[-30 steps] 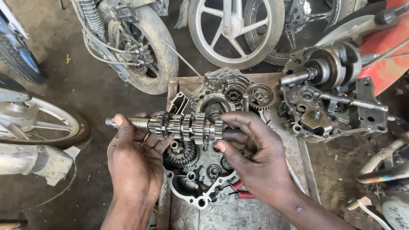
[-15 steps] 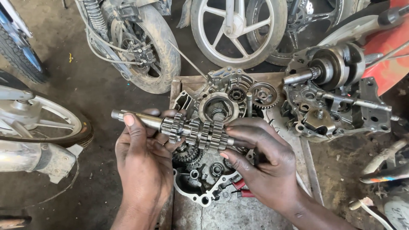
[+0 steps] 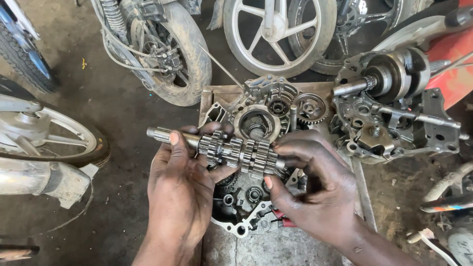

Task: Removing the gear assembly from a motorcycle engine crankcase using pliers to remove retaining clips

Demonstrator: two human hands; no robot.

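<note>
I hold a steel gear shaft [image 3: 231, 150] level in both hands; several toothed gears sit along it. My left hand [image 3: 180, 189] grips the bare splined end, thumb on top. My right hand [image 3: 315, 189] pinches the other end, fingers wrapped over the last gears. Directly below the shaft lies an open engine case half [image 3: 246, 209] with bearings and holes showing, partly hidden by my hands.
A second engine case [image 3: 389, 118] with a crankshaft lies at the right. The case rests on a metal tray [image 3: 209, 96] on the dirt floor. Motorcycle wheels stand around: a tyre [image 3: 189, 54] behind, a spoked wheel [image 3: 276, 34], another wheel [image 3: 49, 133] at left.
The gear shaft has shifted slightly right and lower over the case; my left thumb now sits on the shaft's bare end and my right fingers cover more of the last gears.
</note>
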